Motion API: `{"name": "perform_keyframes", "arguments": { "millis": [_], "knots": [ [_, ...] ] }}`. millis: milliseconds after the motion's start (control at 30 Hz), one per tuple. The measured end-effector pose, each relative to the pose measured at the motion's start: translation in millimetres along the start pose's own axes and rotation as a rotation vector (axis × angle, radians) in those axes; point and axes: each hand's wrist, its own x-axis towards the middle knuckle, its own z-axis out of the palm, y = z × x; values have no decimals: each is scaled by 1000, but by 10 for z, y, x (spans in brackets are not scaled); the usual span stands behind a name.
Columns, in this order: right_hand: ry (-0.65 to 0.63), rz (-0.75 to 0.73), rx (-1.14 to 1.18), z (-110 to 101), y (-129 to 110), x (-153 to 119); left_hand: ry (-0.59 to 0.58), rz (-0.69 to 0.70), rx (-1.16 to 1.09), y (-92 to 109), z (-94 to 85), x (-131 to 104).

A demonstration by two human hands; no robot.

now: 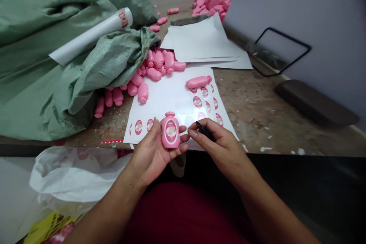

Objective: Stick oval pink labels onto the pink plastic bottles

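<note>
A small pink bottle (170,131) with an oval label on its front rests in my left hand (154,152), label up, between the thumb and the fingers. Just to the right, my right hand (219,137) is closed around a slim black tool (204,131), whose exact kind I cannot make out. Its fingertips come close to those of my left hand. Under and beyond both hands lie sheets of oval stickers (164,108), pink and white. One more pink bottle (198,81) lies on its side on the sheets.
Loose pink bottles (158,61) spill from a green sack (114,61) at the left. A white roll (91,36) lies on the sack. Blank paper sheets (200,42) and a pink heap (214,0) are at the back. A black wire frame (281,51) stands at the right.
</note>
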Motion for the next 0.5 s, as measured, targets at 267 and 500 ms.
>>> {"name": "perform_keyframes", "arguments": {
  "millis": [267,500],
  "knots": [
    [5,-1,-22,158,-20,-13,-54,89,94,-85,-77,-94],
    [-16,-3,68,158,20,64,-51,86,235,-130,-86,-114]
  ]
}}
